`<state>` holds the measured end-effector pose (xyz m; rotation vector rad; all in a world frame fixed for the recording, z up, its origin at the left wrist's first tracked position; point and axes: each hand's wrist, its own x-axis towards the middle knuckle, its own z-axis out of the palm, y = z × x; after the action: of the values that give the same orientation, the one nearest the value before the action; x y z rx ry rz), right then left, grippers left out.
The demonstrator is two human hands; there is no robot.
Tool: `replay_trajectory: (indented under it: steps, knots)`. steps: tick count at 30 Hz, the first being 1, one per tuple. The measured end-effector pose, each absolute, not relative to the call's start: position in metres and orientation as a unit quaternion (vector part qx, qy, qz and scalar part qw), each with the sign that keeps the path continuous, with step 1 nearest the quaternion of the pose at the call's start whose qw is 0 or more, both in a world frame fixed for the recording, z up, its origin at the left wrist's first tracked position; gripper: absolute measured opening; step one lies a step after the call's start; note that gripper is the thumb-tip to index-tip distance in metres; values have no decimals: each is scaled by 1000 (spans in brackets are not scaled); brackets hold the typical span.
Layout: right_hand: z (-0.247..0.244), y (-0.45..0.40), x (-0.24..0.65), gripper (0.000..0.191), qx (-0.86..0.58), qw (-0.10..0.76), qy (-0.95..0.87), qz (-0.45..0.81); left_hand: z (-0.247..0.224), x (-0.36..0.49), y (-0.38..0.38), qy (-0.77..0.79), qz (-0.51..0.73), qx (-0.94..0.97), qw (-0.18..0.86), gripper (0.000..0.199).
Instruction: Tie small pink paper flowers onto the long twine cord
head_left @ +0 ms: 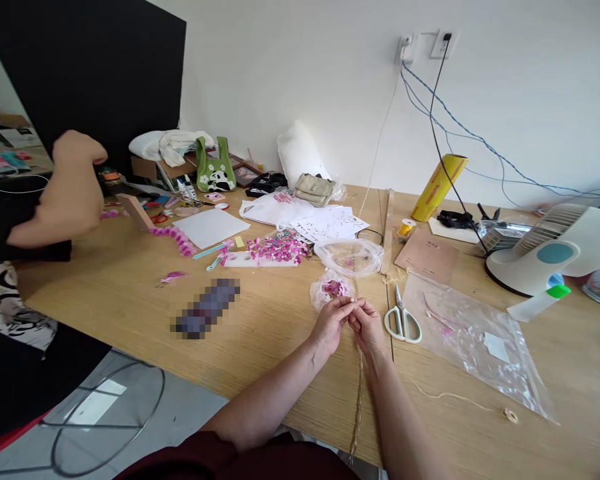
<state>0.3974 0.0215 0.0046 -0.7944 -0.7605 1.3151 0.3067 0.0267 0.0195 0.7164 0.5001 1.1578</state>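
My left hand (331,325) and my right hand (368,329) meet above the wooden table (275,333), fingertips pinched together. A tiny pale thing shows between the fingertips, too small to name. Below my hands a braided beige cord (359,407) hangs down over the table edge. Just behind them lies a clear plastic bag (316,291) with pink petals (333,288) in it. White-handled scissors (403,323) lie to the right of my right hand, blades pointing away.
A clear plastic sheet (480,340), a small cord roll (511,416) and a white fan (535,253) are at right. Pink flowers (280,248), papers (330,224) and a blurred dark object (207,310) lie left. Another person's arm (70,193) is at far left.
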Motion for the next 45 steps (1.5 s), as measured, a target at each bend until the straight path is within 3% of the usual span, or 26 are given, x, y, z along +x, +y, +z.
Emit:
replay_trajectory:
  steps: [14, 32, 40, 45]
  knots:
    - [-1, 23, 399, 15, -355, 627, -385, 577, 19, 299, 36, 267, 543, 314, 732, 24]
    - [5, 21, 401, 19, -402, 600, -422, 548, 26, 288, 40, 270, 547, 322, 724, 22]
    - [13, 19, 405, 21, -446, 668, -449, 391, 27, 283, 48, 341, 568, 479, 576, 16]
    - [18, 18, 404, 19, -479, 595, -600, 238, 7, 285, 54, 348, 560, 560, 502, 11]
